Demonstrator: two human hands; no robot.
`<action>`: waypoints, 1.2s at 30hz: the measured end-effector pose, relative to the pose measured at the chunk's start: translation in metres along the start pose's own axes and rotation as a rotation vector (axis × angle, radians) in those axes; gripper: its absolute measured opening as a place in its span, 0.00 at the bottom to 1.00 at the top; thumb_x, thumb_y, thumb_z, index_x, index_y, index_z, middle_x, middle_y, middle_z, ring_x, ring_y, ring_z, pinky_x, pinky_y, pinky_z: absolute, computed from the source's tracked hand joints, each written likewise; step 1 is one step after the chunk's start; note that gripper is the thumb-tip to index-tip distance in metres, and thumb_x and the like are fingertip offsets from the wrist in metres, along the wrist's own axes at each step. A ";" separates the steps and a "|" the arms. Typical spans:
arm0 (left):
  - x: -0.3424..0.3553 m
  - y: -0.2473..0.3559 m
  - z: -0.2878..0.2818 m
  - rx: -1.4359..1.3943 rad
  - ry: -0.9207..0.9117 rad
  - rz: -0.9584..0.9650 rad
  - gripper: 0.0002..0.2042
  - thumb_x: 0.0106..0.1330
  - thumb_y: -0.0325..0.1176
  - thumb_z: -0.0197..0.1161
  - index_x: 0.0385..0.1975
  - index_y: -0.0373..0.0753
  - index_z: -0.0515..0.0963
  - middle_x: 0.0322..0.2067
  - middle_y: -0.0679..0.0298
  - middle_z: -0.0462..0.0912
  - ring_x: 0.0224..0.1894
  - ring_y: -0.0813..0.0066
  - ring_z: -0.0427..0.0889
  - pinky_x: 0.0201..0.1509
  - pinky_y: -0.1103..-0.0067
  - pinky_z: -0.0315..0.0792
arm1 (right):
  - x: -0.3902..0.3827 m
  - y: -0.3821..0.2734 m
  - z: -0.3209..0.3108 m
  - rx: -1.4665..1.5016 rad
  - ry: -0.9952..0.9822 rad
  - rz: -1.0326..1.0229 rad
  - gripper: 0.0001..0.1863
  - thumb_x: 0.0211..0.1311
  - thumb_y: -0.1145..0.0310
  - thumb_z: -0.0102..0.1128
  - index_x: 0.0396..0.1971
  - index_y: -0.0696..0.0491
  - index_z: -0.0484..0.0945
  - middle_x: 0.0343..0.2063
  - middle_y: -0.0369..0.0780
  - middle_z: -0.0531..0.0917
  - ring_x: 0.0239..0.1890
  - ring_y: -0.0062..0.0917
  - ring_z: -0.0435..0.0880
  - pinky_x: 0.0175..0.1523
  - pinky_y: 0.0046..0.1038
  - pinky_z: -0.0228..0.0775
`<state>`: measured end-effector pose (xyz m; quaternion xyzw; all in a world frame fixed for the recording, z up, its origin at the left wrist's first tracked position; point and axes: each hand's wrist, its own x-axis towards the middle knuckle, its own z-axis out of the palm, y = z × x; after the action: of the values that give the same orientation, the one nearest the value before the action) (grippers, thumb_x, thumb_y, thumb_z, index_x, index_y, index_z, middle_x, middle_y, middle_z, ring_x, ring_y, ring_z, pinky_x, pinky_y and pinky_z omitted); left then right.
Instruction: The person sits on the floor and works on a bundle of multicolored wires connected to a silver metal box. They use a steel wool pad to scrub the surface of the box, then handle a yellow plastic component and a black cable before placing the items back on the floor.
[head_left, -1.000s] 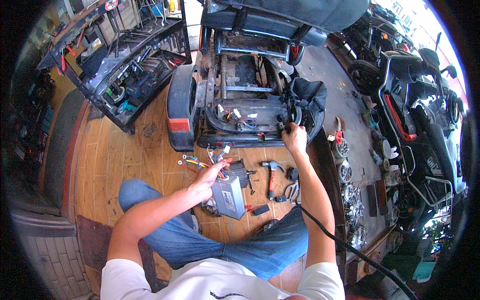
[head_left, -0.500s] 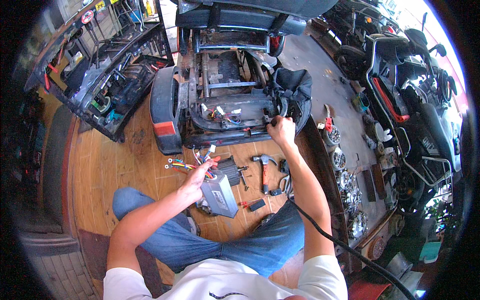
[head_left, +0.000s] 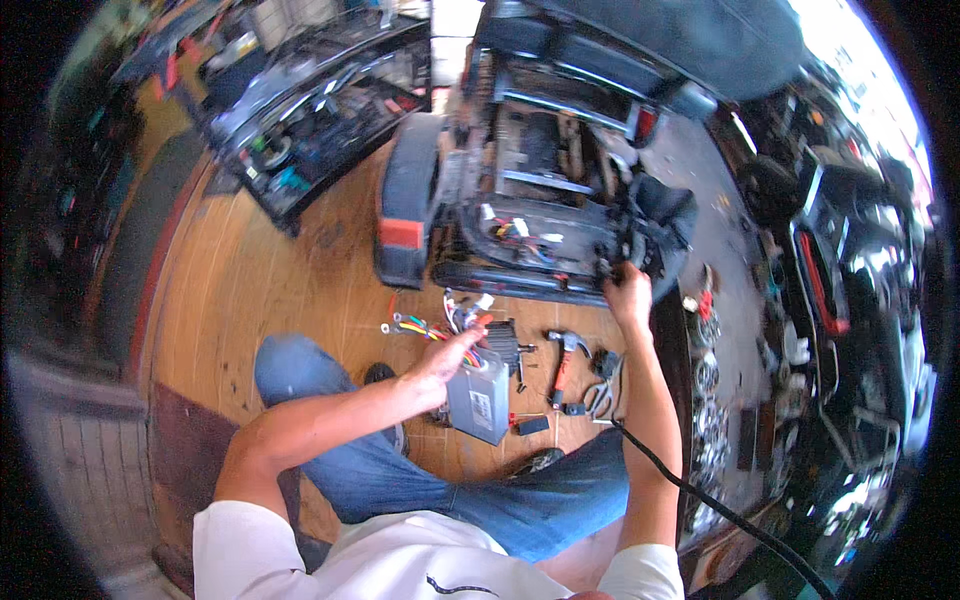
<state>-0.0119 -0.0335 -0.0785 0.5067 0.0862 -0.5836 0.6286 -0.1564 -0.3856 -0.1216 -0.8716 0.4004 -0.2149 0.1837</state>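
Note:
My left hand (head_left: 440, 362) is closed on a silver, box-shaped motor controller (head_left: 482, 402), gripping its wire end. Coloured wires (head_left: 412, 325) with ring terminals and white plugs fan out beyond the fingers. Just behind the box is a black ribbed block (head_left: 503, 342); whether they touch I cannot tell. My right hand (head_left: 630, 297) reaches to the near right corner of a stripped black vehicle frame (head_left: 520, 280). Its fingers are curled there, and what they hold is hidden. On the frame's near part lies a bundle of wires (head_left: 520, 230) with white connectors.
On the wooden floor lie a claw hammer (head_left: 563, 372), scissors (head_left: 599, 398) and a small black box (head_left: 532, 426). A black cable (head_left: 700, 493) runs past my right arm. Metal parts (head_left: 707, 375) line the right; a tool cart (head_left: 300, 150) stands far left.
The whole view has swung, so the frame, floor tools and both hands appear farther right. My left hand still grips the controller, which looks more upright. My right hand remains at the frame's corner.

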 end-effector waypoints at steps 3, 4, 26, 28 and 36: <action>-0.045 -0.015 -0.011 -0.108 0.056 0.069 0.11 0.72 0.45 0.67 0.47 0.50 0.85 0.37 0.72 0.85 0.38 0.80 0.81 0.42 0.76 0.75 | 0.001 0.006 0.002 0.061 0.023 -0.052 0.14 0.52 0.66 0.69 0.35 0.59 0.81 0.35 0.55 0.85 0.42 0.54 0.81 0.50 0.47 0.74; -0.058 -0.020 -0.016 -0.195 0.071 0.072 0.10 0.71 0.45 0.68 0.46 0.51 0.85 0.37 0.72 0.87 0.39 0.80 0.82 0.42 0.75 0.75 | 0.001 0.009 0.002 0.070 0.006 -0.021 0.12 0.52 0.68 0.68 0.35 0.58 0.81 0.34 0.54 0.85 0.42 0.54 0.81 0.49 0.46 0.74; -0.053 -0.069 -0.110 -0.104 0.208 -0.059 0.14 0.70 0.46 0.70 0.40 0.41 0.83 0.31 0.71 0.84 0.32 0.80 0.81 0.36 0.79 0.76 | 0.014 -0.026 -0.022 0.009 -0.157 0.275 0.13 0.60 0.72 0.64 0.44 0.60 0.83 0.32 0.37 0.85 0.35 0.22 0.82 0.44 0.24 0.73; -0.051 -0.067 -0.114 -0.135 0.188 -0.022 0.14 0.70 0.47 0.70 0.40 0.41 0.83 0.31 0.71 0.84 0.32 0.80 0.81 0.36 0.79 0.76 | 0.017 -0.033 -0.022 -0.142 -0.227 0.038 0.11 0.60 0.75 0.64 0.43 0.60 0.83 0.32 0.35 0.85 0.36 0.19 0.81 0.43 0.25 0.73; -0.047 -0.040 -0.124 -0.226 0.150 -0.084 0.15 0.70 0.47 0.70 0.40 0.41 0.83 0.32 0.70 0.84 0.32 0.80 0.81 0.37 0.78 0.76 | 0.034 -0.022 -0.031 -0.351 -0.343 0.089 0.10 0.58 0.76 0.67 0.40 0.59 0.85 0.35 0.39 0.89 0.38 0.23 0.85 0.46 0.27 0.75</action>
<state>0.0012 0.0965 -0.1252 0.4709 0.2191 -0.5566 0.6484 -0.1392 -0.4036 -0.0772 -0.8955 0.4324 0.0174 0.1040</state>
